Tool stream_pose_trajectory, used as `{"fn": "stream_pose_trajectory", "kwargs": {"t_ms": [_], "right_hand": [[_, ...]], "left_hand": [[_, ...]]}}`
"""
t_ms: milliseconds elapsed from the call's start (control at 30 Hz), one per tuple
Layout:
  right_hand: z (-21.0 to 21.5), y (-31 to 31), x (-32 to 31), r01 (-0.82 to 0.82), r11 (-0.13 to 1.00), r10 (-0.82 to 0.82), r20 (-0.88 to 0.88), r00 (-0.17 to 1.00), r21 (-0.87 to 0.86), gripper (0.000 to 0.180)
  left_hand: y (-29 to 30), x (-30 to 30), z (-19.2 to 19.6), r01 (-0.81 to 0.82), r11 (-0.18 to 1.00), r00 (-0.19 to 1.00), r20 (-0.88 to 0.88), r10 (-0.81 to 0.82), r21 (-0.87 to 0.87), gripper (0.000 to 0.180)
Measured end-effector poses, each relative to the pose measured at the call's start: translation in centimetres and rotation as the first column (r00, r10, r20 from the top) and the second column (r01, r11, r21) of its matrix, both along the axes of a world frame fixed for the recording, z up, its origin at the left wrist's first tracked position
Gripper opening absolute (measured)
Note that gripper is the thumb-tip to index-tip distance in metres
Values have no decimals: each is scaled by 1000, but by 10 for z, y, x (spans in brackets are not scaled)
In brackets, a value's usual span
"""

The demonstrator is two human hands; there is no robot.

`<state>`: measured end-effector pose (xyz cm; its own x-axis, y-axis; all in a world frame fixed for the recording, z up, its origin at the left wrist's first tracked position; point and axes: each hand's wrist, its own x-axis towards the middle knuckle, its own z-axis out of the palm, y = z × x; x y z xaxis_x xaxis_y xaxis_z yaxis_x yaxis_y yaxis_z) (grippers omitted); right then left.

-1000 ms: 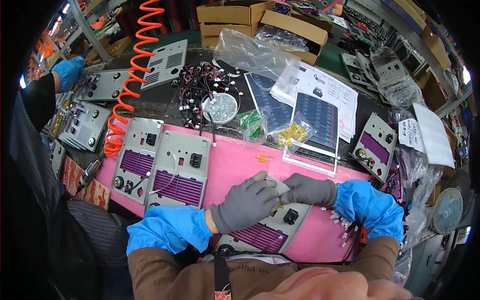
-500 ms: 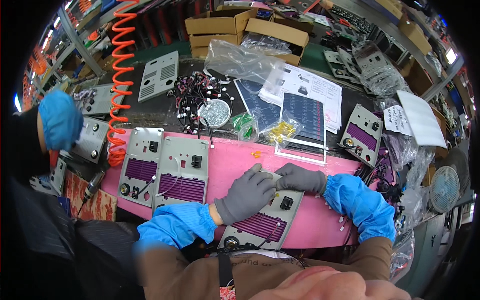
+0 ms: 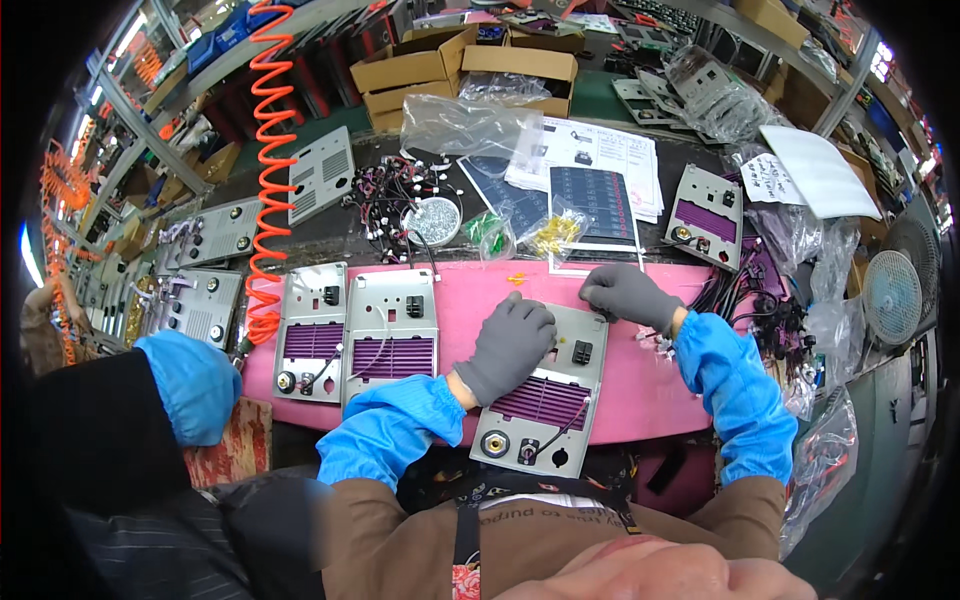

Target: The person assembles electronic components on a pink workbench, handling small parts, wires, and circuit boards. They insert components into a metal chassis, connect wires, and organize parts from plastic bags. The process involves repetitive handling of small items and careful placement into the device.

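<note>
Both gloved hands on a grey panel (image 3: pixel 545 385) at the pink mat's (image 3: pixel 660 385) front edge, right of centre.

Far left: orange coiled hose (image 3: pixel 268 150) dropping to the mat's left end. Next, two more grey panels (image 3: pixel 313 332) (image 3: pixel 392 328) side by side on the mat's left half. Then left hand (image 3: pixel 508 345), fingers loosely curled, pressed flat on the panel's upper part, gripping nothing. Right hand (image 3: pixel 628 295) at the panel's top right corner, fingers bent down onto its edge; pinching or just resting, cannot tell. Purple wires (image 3: pixel 745 295) at the mat's right end.
</note>
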<state>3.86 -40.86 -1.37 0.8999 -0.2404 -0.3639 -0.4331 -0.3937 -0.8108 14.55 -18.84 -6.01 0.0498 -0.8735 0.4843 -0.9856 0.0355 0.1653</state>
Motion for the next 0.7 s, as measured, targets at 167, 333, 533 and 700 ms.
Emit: {"fn": "stream_pose_trajectory", "kwargs": {"t_ms": [167,333,533,700], "right_hand": [[-6,18,-7,202,977,-191,142,971,-65,28],[-35,11,11,231,960,-253,137,958,159,28],[-54,15,16,186,981,-166,255,952,-54,27],[-56,16,16,249,968,-239,272,932,-2,35]], "left_hand": [[-1,-2,0,-4,1000,999,40,5,-24,13],[-4,0,7,39,999,996,80,-40,18,12],[-3,4,9,54,999,997,59,-54,9,11],[-7,5,10,39,999,997,62,-38,-13,10]]}}
